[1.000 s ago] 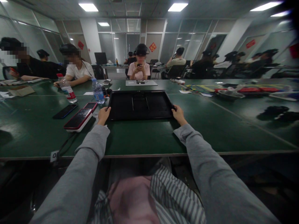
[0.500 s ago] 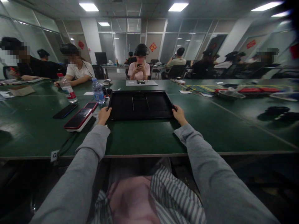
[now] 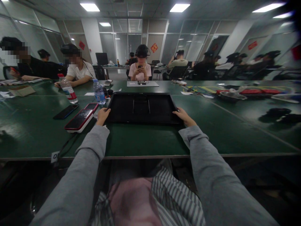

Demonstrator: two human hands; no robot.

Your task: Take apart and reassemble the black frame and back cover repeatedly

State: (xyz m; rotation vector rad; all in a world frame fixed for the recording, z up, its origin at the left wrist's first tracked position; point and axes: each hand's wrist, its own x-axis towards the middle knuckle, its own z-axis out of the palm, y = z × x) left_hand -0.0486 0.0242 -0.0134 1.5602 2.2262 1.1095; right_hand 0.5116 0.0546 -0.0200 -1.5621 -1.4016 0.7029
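Left hand (image 3: 102, 116), right hand (image 3: 185, 117): fingers grip shallow black plastic-looking rectangular tray (image 3: 141, 117) at opposite ends, likely for balance.

Pretty plain black tray (image 3: 162, 108), tbh: rectangular, shallow, raised rim, hollow side up. Two thin shiny strips (image 3: 133, 106) run roughly front to back near its middle. It's wider than deep, long side facing the wearer, gripped at both short ends, over the green table (image 3: 145, 138). Can't tell if it's fully down.
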